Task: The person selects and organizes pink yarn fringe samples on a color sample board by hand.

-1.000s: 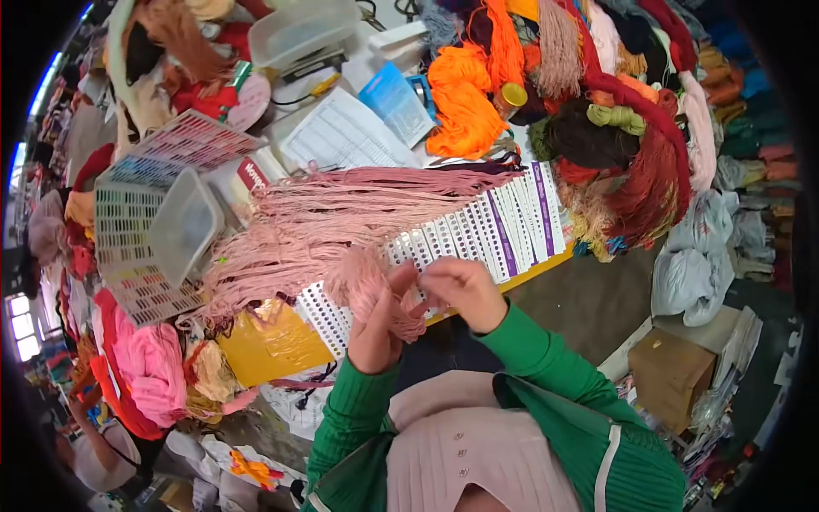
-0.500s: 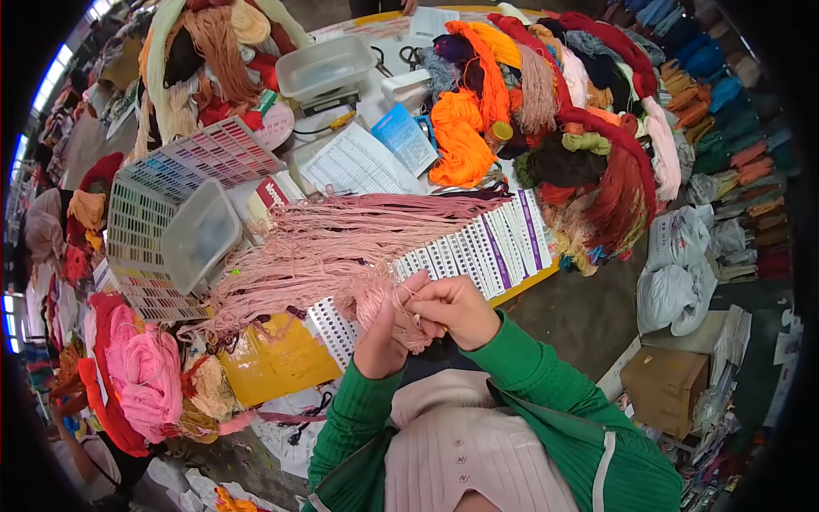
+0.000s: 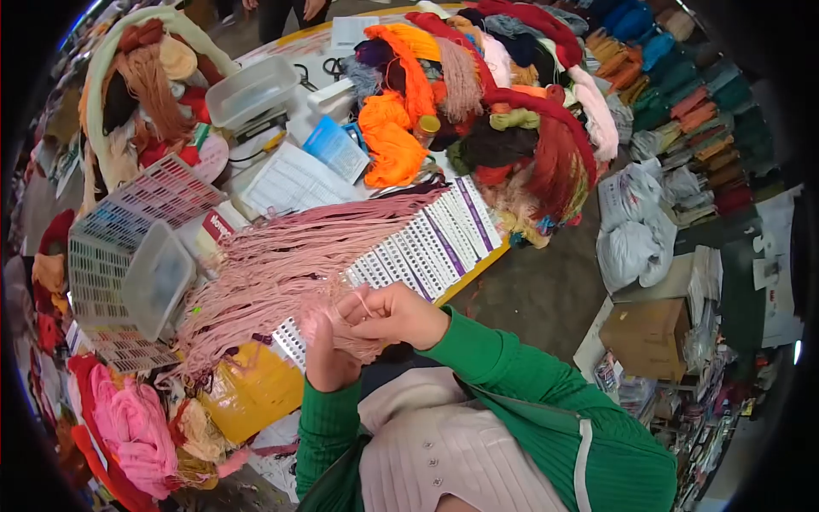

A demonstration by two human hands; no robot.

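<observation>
A small bundle of light pink thread [image 3: 351, 339] is held between my two hands near the table's front edge. My left hand [image 3: 331, 358] is wrapped round its left side. The fingers of my right hand [image 3: 397, 317] pinch strands at its upper right. Just beyond the hands, long pink skeins [image 3: 281, 256] lie side by side across the table, paler toward the front and darker at the back. White cards with rows of holes [image 3: 426, 243] line the skeins' right ends, and one such strip shows just left of my left hand.
Yellow-taped packet [image 3: 247, 392] at front left; plastic grid [image 3: 102, 264] and clear tray [image 3: 159, 280] at left. Papers [image 3: 294, 181], another tray [image 3: 253, 92], scissors [image 3: 304, 78] and orange yarn [image 3: 391, 145] lie farther back. White bags [image 3: 636, 230] and a cardboard box [image 3: 646, 339] stand right. A person's legs [image 3: 290, 19] show behind.
The view has shifted, so the table and hands appear farther left. My right hand has closed in nearer my left over the thread. More of the person behind the table shows.
</observation>
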